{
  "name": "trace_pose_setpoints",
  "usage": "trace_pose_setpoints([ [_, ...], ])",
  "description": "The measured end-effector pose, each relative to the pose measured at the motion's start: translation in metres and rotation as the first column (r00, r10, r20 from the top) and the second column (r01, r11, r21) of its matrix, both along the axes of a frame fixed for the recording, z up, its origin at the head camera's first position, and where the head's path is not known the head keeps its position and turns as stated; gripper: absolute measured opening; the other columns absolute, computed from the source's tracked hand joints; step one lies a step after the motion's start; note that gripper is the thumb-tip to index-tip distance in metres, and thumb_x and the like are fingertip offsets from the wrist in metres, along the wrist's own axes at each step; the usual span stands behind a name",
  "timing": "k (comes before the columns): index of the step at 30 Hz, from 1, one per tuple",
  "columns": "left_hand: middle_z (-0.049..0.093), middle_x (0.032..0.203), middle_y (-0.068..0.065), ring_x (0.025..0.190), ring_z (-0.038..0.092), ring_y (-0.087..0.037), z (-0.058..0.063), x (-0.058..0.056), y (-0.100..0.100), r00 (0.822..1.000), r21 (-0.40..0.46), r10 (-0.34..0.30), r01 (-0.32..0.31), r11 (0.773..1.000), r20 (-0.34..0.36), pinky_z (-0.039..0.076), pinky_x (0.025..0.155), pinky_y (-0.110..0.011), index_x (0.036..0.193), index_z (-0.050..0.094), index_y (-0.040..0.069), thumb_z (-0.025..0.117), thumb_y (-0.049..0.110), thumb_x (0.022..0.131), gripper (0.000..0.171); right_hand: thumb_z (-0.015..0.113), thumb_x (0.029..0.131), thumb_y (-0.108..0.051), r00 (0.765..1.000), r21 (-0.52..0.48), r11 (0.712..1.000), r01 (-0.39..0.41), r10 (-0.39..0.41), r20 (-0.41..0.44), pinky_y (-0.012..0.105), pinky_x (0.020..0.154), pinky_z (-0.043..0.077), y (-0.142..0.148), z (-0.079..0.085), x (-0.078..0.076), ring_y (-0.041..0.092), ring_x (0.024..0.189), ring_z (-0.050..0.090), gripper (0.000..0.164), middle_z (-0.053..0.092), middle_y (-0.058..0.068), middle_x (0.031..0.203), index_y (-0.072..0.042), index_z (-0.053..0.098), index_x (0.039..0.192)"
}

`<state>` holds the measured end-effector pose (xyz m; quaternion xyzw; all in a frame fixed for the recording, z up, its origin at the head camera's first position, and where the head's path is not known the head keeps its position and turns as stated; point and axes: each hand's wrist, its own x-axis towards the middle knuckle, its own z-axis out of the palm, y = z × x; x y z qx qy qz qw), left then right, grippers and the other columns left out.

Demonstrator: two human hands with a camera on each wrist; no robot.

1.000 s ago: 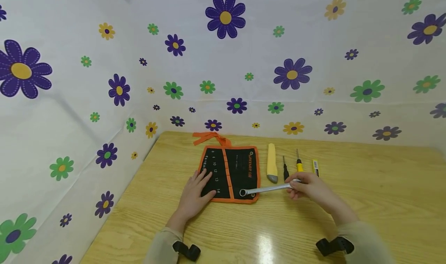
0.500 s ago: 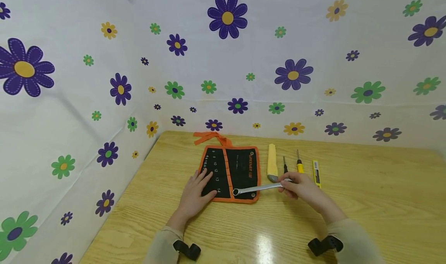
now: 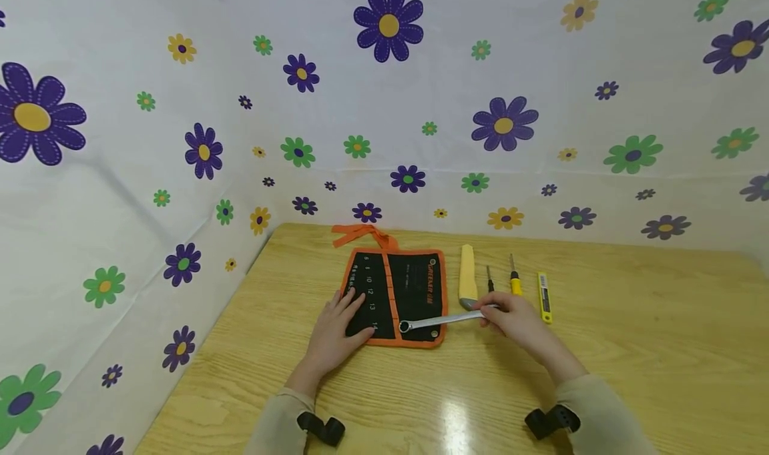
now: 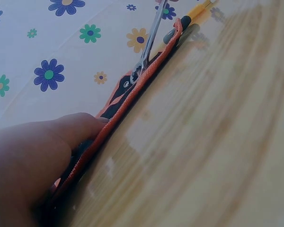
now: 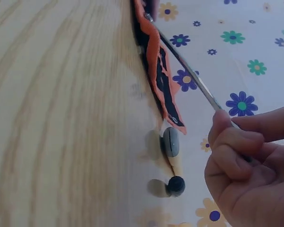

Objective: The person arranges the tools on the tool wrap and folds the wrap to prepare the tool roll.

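Note:
A black tool pouch [image 3: 414,283] with orange trim lies unrolled on the wooden table, its pockets marked with size numbers. My left hand [image 3: 332,336] rests on the pouch's left part, fingers spread and thumb at the near edge. With my right hand [image 3: 510,320] I grip one end of a silver ring wrench [image 3: 446,319]. The wrench reaches leftward over the pouch, its far ring at the orange pocket band near the bottom. In the right wrist view, curled fingers [image 5: 232,156] hold the wrench shaft [image 5: 194,75], which slants above the table. The wrench's held end is mostly hidden.
Right of the pouch lie a yellow utility knife [image 3: 467,273], a small black screwdriver [image 3: 490,284] and a yellow-and-black screwdriver [image 3: 515,283]. Further right is a slim yellow case [image 3: 544,299]. An orange tie strap [image 3: 363,235] trails behind the pouch. A flowered sheet backs the table [image 3: 649,348].
My right hand has moved left with the wrench, bringing its ring from the pouch's lower right to the pocket band. More of the yellow case shows. The left hand stays in place.

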<state>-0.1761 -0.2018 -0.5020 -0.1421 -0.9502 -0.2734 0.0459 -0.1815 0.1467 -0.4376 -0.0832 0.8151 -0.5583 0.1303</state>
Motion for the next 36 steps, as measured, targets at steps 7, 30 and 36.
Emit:
trace_pose_setpoints([
  [7,0.026,0.155,-0.008,0.144,0.011,-0.032,0.002,-0.001,0.001,1.000,-0.003,0.005,-0.005,1.000,-0.009,0.010,0.115,-0.048,0.148,0.038,0.018,0.065,0.056,0.084,0.080,0.055,0.097,-0.012,0.994,0.156,0.986,0.055,-0.039,-0.102,0.028,0.055,0.042,-0.006,0.010,0.001,0.023,0.071,0.054,0.019,0.063,0.008,0.077,-0.001,0.068,0.104],
  [30,0.027,0.155,-0.008,0.144,0.011,-0.032,0.000,-0.003,0.000,1.000,-0.003,-0.006,0.006,1.000,-0.007,0.012,0.115,-0.048,0.148,0.039,0.018,0.067,0.056,0.082,0.081,0.051,0.097,-0.012,0.983,0.287,0.957,0.045,0.009,-0.183,0.026,0.045,0.035,-0.021,0.023,0.003,0.016,0.053,0.043,0.023,0.061,0.009,0.073,0.000,0.070,0.105],
  [36,0.027,0.155,-0.009,0.144,0.012,-0.033,0.000,-0.001,-0.002,1.000,-0.009,-0.008,0.008,1.000,0.000,0.012,0.115,-0.049,0.148,0.039,0.017,0.068,0.055,0.082,0.082,0.051,0.097,-0.012,0.991,0.197,0.980,0.031,-0.004,-0.137,0.025,0.045,0.031,-0.022,0.009,0.001,0.016,0.052,0.038,0.022,0.058,0.007,0.069,0.000,0.069,0.103],
])
